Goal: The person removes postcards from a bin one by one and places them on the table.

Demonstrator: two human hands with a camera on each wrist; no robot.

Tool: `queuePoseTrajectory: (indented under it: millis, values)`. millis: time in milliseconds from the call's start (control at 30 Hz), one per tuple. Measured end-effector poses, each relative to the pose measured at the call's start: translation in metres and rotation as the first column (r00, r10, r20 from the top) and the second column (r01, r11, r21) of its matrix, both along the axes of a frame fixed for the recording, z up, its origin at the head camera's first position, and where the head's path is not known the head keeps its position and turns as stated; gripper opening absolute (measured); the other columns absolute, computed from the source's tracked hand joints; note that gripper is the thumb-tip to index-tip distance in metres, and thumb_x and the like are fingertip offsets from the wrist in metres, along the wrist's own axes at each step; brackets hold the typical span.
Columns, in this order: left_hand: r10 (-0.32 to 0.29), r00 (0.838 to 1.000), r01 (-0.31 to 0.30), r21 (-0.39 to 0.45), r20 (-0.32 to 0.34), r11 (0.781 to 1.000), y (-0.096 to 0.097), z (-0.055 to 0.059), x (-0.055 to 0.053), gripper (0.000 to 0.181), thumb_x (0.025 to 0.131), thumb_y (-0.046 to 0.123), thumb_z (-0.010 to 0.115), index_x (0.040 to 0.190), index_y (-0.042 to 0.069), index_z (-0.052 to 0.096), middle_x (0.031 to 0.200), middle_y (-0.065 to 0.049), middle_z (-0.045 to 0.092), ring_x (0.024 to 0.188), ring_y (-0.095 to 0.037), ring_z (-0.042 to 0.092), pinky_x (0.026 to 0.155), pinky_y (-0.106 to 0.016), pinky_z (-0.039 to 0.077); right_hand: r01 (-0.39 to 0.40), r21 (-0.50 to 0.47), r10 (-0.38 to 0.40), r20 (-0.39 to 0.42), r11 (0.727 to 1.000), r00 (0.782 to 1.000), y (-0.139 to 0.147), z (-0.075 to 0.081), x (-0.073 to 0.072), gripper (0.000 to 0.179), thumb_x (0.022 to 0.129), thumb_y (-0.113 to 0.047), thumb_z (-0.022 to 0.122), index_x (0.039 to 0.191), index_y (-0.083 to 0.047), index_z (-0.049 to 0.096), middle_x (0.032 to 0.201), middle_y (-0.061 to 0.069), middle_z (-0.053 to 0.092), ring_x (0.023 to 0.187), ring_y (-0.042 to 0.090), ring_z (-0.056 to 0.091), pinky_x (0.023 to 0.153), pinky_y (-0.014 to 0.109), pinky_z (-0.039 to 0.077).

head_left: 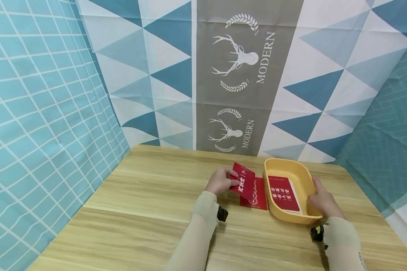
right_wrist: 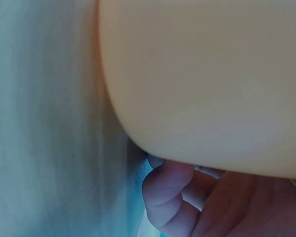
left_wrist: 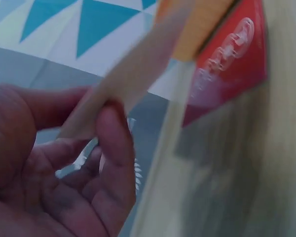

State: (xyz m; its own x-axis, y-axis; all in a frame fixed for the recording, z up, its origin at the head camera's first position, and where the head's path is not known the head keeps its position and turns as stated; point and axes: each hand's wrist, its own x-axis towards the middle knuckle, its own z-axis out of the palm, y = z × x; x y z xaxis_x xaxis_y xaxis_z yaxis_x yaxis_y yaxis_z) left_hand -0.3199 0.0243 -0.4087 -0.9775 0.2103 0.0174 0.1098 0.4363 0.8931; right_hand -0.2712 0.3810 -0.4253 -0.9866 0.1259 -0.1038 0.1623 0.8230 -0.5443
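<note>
My left hand (head_left: 220,181) pinches a red card (head_left: 243,181) with white lettering, holding it tilted above the table. In the left wrist view the thumb and fingers (left_wrist: 116,143) grip the card's pale, blurred side (left_wrist: 133,69). Beneath it, a second red card (head_left: 259,194) with a white line design lies flat, partly covered by the held one. Just to the right stands a yellow plastic basket (head_left: 286,217) with rounded corners. Inside it are red cards (head_left: 283,192), the top one lettered in white, with a white edge showing. My right hand (head_left: 325,201) grips the basket's right side.
Everything stands on a wood-grain table (head_left: 149,188), the basket near its back right. A patterned cloth (head_left: 169,75) hangs behind, and a blue checked cloth (head_left: 47,94) hangs at the left. Both wrists carry small black cameras (head_left: 222,213).
</note>
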Motion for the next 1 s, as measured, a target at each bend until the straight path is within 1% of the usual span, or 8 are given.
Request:
queuePoseTrajectory:
  millis: [100,167,300,433,567,733,833,1000]
  values:
    - [-0.025,1.000,0.024,-0.070,-0.006,0.997,0.000,-0.008,-0.001,0.007,0.090,0.014,0.074,0.096,0.011,0.078,0.092,-0.002,0.070,0.083,-0.011,0.059,0.068,-0.021,0.047,0.003,0.000,-0.003,0.004,1.000,1.000,0.000,-0.001,0.000,0.078,0.090,-0.005,0.043,0.157,0.004,0.005,0.145,0.046,0.031,0.111,0.054,0.048,0.094,0.065,0.044]
    - [-0.038,0.999,0.037,-0.093,-0.008,0.995,0.000,-0.012,-0.002,0.008,0.093,0.015,0.072,0.094,0.011,0.079,0.092,-0.001,0.072,0.080,-0.011,0.060,0.064,-0.021,0.047,0.005,-0.002,-0.005,0.007,1.000,1.000,0.000,-0.001,0.000,0.078,0.090,-0.005,0.043,0.157,0.004,0.005,0.145,0.046,0.031,0.111,0.054,0.048,0.094,0.065,0.044]
    - [-0.057,0.998,0.058,-0.075,0.020,0.996,0.001,-0.017,-0.003,0.011,0.096,0.012,0.068,0.095,0.009,0.078,0.089,-0.002,0.072,0.068,-0.011,0.060,0.055,-0.021,0.048,0.000,-0.001,0.000,0.000,1.000,1.000,0.001,-0.002,0.000,0.078,0.090,-0.005,0.044,0.157,0.004,0.005,0.144,0.046,0.032,0.110,0.055,0.048,0.094,0.066,0.044]
    - [-0.081,0.995,0.084,-0.042,0.061,0.996,0.002,-0.020,-0.001,0.009,0.095,0.005,0.068,0.098,0.005,0.076,0.083,-0.003,0.069,0.062,-0.013,0.059,0.055,-0.021,0.050,-0.005,0.015,0.005,-0.017,1.000,1.000,0.002,-0.002,-0.001,0.078,0.089,-0.005,0.045,0.156,0.005,0.007,0.143,0.046,0.033,0.110,0.055,0.049,0.094,0.066,0.045]
    - [-0.097,0.993,0.100,-0.036,0.074,0.994,0.002,-0.023,0.001,0.011,0.092,0.001,0.069,0.103,0.001,0.072,0.084,-0.005,0.068,0.063,-0.013,0.059,0.058,-0.023,0.053,-0.003,0.014,0.003,-0.018,1.000,1.000,0.002,-0.002,-0.001,0.079,0.089,-0.005,0.045,0.156,0.006,0.006,0.144,0.047,0.032,0.111,0.055,0.049,0.094,0.065,0.045]
    - [-0.076,0.997,0.077,-0.113,0.019,0.991,0.003,-0.024,0.001,0.018,0.090,-0.001,0.071,0.107,0.002,0.068,0.087,-0.004,0.064,0.073,-0.013,0.057,0.067,-0.023,0.049,0.002,0.002,-0.002,-0.013,1.000,1.000,0.001,-0.002,-0.002,0.079,0.089,-0.004,0.045,0.157,0.006,0.005,0.146,0.046,0.031,0.111,0.054,0.048,0.096,0.066,0.044]
    - [-0.058,0.998,0.057,-0.145,-0.001,0.988,0.004,-0.027,-0.001,0.027,0.089,0.000,0.072,0.115,0.002,0.065,0.090,-0.004,0.062,0.079,-0.014,0.056,0.073,-0.025,0.049,0.007,-0.008,-0.007,-0.003,1.000,1.000,0.001,-0.002,-0.002,0.080,0.089,-0.005,0.045,0.157,0.005,0.003,0.146,0.046,0.030,0.111,0.054,0.047,0.097,0.067,0.044]
    - [-0.033,0.999,0.032,-0.166,-0.008,0.986,0.007,-0.031,-0.003,0.041,0.091,0.004,0.072,0.130,0.003,0.060,0.104,-0.006,0.068,0.091,-0.015,0.061,0.084,-0.031,0.054,0.015,-0.019,-0.014,0.014,1.000,1.000,0.000,-0.001,-0.001,0.080,0.090,-0.004,0.044,0.158,0.004,0.002,0.147,0.046,0.029,0.110,0.053,0.047,0.095,0.064,0.045]
